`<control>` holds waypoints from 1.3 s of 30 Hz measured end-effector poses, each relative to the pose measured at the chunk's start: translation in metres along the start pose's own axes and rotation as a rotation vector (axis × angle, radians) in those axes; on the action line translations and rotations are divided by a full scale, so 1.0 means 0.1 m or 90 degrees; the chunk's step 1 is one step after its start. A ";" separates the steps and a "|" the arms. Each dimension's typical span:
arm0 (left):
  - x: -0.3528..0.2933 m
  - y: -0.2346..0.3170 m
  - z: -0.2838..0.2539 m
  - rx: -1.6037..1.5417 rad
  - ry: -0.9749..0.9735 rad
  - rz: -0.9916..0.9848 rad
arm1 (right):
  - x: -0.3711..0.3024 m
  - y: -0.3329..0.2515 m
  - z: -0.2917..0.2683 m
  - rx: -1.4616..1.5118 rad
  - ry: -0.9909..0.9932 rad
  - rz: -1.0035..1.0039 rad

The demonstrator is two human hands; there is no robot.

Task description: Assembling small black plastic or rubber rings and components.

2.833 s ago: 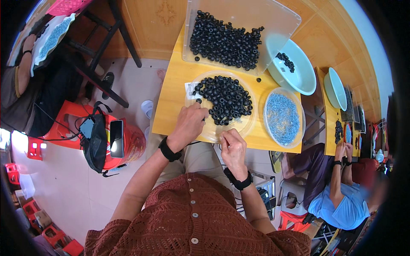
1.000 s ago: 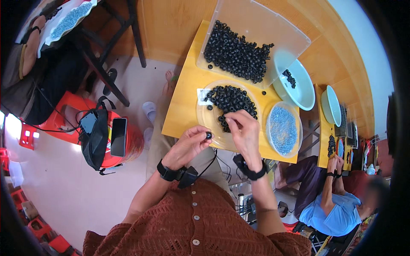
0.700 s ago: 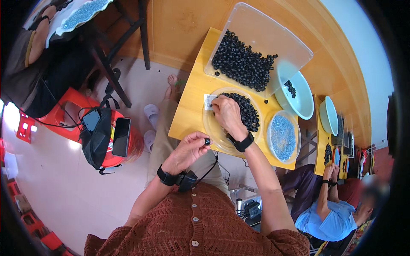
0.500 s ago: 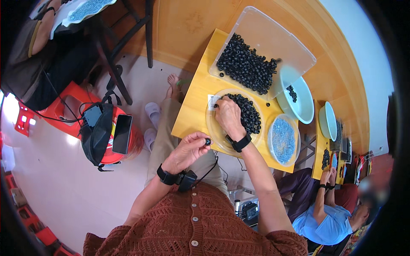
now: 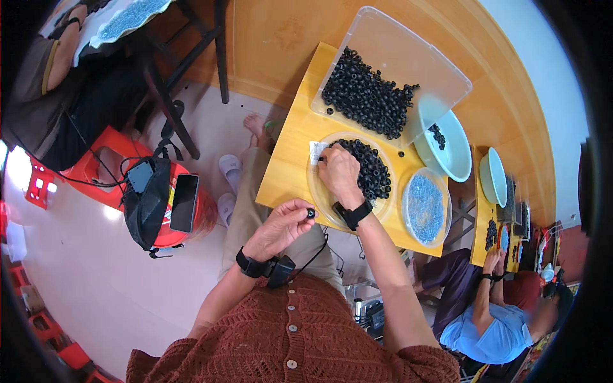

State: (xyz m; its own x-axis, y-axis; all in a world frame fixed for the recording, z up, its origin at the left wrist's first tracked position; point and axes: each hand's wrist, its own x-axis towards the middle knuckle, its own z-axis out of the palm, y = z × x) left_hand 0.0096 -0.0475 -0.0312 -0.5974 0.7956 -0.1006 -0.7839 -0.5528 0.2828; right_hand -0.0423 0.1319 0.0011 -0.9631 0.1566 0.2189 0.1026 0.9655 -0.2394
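Observation:
My left hand [image 5: 279, 228] is just off the table's near edge, thumb and fingers pinching a small black ring-shaped part [image 5: 311, 213]. A pale spot shows at the ring's middle. Over a round, shallow clear tray [image 5: 317, 196], my right hand [image 5: 341, 173] is bent with its fingertips together at the tray's left side. A tiny dark piece shows at those fingertips, too small to make out fully. Black ring-shaped parts [image 5: 374, 169] lie heaped in the tray, right beside my right hand. To the right stands a round clear tub of small pale-blue pieces [image 5: 424, 207].
A large clear box [image 5: 424, 57] of black parts stands tilted-looking at the table's back, beside a turquoise basin [image 5: 456, 156]. On the left, a red stool [image 5: 203, 220] bears a phone [image 5: 184, 203] and a black bag. A co-worker in blue [image 5: 485, 332] sits at another table, right.
Both hands keep nearly the same places and grips. The whole view has shifted slightly, and the co-worker on the right has moved their head a little.

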 end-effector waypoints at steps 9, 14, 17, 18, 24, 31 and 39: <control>0.01 -0.01 0.02 -0.015 0.014 -0.006 | -0.01 -0.01 -0.06 -0.006 0.067 -0.064; 0.03 -0.02 0.01 -0.016 0.019 -0.010 | 0.00 0.14 -0.08 0.124 0.092 -0.092; 0.03 -0.01 -0.03 -0.023 0.020 -0.006 | -0.08 0.13 -0.32 0.544 -0.079 0.159; 0.05 -0.02 -0.04 -0.027 0.020 -0.006 | -0.13 0.17 -0.34 0.543 -0.078 0.162; 0.20 -0.02 0.02 0.015 0.026 -0.008 | -0.56 0.21 -0.51 0.899 -0.075 0.281; 0.38 -0.10 0.26 0.101 0.041 -0.031 | -0.85 0.12 -0.59 0.858 -0.014 0.165; 0.47 -0.21 0.36 0.150 0.043 -0.042 | -0.99 0.13 -0.62 0.753 0.076 0.164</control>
State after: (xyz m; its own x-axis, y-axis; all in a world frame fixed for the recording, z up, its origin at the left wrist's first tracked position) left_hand 0.0046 0.0104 -0.0075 -0.5628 0.8049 -0.1880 -0.7653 -0.4213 0.4866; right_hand 0.0694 0.1418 0.0345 -0.9128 0.3939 0.1080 -0.0622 0.1274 -0.9899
